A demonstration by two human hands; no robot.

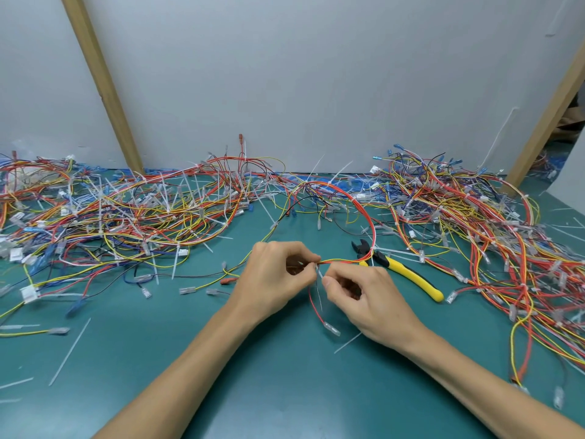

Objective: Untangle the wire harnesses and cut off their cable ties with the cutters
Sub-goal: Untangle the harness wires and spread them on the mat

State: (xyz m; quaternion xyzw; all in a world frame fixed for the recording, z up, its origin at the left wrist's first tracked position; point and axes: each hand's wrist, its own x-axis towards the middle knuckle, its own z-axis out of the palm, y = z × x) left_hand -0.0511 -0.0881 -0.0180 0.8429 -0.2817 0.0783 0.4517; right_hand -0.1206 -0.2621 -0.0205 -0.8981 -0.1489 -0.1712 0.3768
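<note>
Heap of tangled wires (126, 210), far left of the green table (253, 391): red, yellow, blue and black leads mixed with white ties. Loose tie strip (69, 351) lies nearer the front edge. Left hand (275, 274), fingers curled, pinches the red-and-yellow harness (343, 260) at centre. Right hand (364, 296), just beside it, pinches the white cable tie (319, 275) on that harness between thumb and forefinger. Cutters (411, 275), yellow-handled, lie unheld on the table just right of the hands, the harness crossing their black head. Second heap (474, 223) fills the right side.
</note>
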